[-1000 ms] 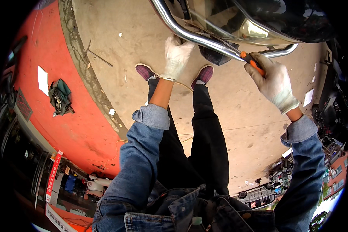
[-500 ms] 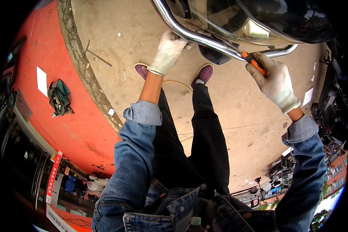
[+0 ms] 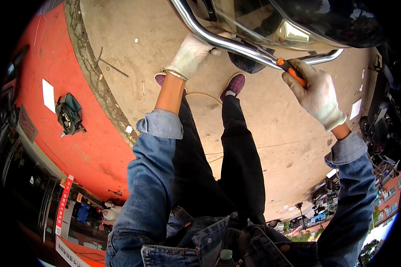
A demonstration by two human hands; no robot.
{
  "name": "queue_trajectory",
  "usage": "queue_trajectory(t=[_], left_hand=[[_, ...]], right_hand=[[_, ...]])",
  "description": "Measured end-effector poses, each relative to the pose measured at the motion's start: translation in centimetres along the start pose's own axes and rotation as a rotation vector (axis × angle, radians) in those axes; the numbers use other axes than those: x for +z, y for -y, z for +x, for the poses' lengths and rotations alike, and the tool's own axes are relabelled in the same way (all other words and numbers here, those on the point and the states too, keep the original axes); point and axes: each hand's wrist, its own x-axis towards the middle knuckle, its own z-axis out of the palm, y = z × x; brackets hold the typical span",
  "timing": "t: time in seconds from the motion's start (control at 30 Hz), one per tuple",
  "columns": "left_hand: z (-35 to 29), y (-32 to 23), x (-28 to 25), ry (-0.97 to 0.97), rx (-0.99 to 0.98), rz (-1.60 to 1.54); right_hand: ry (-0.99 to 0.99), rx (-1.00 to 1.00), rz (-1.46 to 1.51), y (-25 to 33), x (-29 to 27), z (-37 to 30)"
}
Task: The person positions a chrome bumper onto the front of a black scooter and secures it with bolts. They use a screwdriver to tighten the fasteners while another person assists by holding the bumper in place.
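White-gloved right hand (image 3: 318, 91) curls its fingers round an orange-and-black screwdriver (image 3: 293, 73), shaft slanting along the chrome bar (image 3: 236, 46), beside a clear cover (image 3: 294, 36). Gloved left hand (image 3: 192, 53) reaches behind the bar; fingertips partly hidden, cannot tell if they pinch anything.

Person has 2 gloved hands (image 3: 317, 92), 2 denim sleeves (image 3: 149, 171) & 2 plaid shoes (image 3: 237, 83); also 1 orange/blk screwdriver (image 3: 295, 74), 1 chrome bar (image 3: 243, 50), 1 T-hdl wrench (image 3: 113, 67), 1 grn tool bag (image 3: 71, 110).

Tan ground (image 3: 294, 147) meets red paving (image 3: 91, 149) at left along a rough grey strip (image 3: 85, 66).
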Motion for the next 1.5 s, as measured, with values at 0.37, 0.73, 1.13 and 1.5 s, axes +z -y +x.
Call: queue_trajectory(t=[0.37,0.73,1.13,1.5], left_hand=[[1.0,-0.8,-0.5,0.064,-0.280,-0.552],[2.2,-1.4,-1.2,0.088,-0.433,-0.672],[2.6,-0.9,-1.1,0.109,-0.383,-0.606],[2.7,1.5,-3.0,0.296,-0.356,-0.702]], right_hand=[[-0.063,-0.060,-0.020,-0.9,0.3,-0.3],[-0.069,-0.013,-0.127,-0.1,0.2,-1.3],[0.045,0.164,0.067,1.5,-1.1,-0.7],[0.385,0.643,0.793,1.7,-3.2,0.3]])
